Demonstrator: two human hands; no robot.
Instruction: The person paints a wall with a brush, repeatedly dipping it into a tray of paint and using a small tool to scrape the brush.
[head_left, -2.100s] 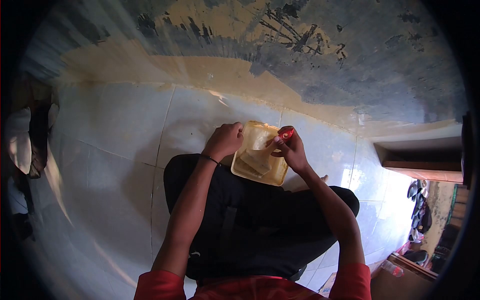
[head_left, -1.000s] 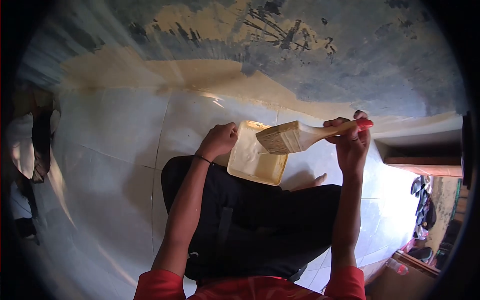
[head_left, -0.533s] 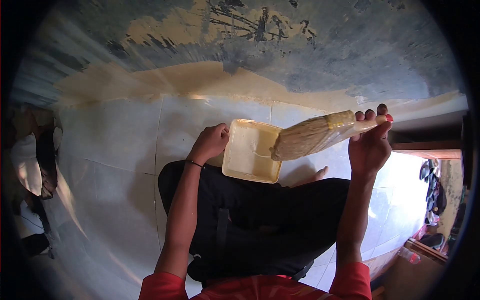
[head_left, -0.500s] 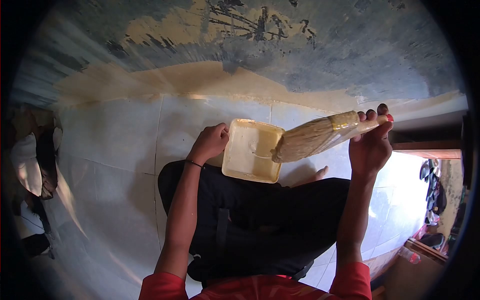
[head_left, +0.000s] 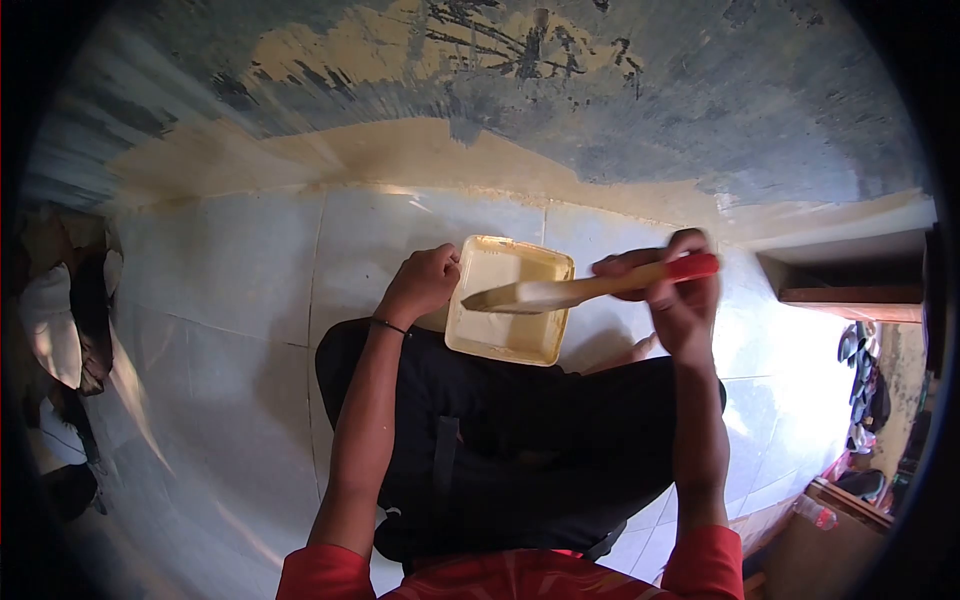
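Note:
My right hand (head_left: 682, 310) grips a wide paintbrush (head_left: 550, 294) by its wooden handle, whose end is red. The brush is turned nearly edge-on, and its bristles overlap the middle of a square, pale yellow plastic tub (head_left: 503, 354) in this view. Pale paint coats the inside of the tub. At the tub's upper left corner, my left hand (head_left: 424, 285) has its fingers closed on the rim. The tub stands in front of my folded legs (head_left: 530, 430).
Ahead rises a wall (head_left: 720, 120) with patchy grey and beige paint. Light tiles (head_left: 220, 270) cover the floor. A wooden furniture edge (head_left: 850, 300) juts in at right, with footwear (head_left: 868, 380) beyond. Cloth items (head_left: 55, 320) lie at far left, a plastic bottle (head_left: 818, 513) at lower right.
My right hand has moved left and turned the brush from broadside to edge-on, bringing its bristles from the tub's right side to over its middle. My left hand stays at the rim.

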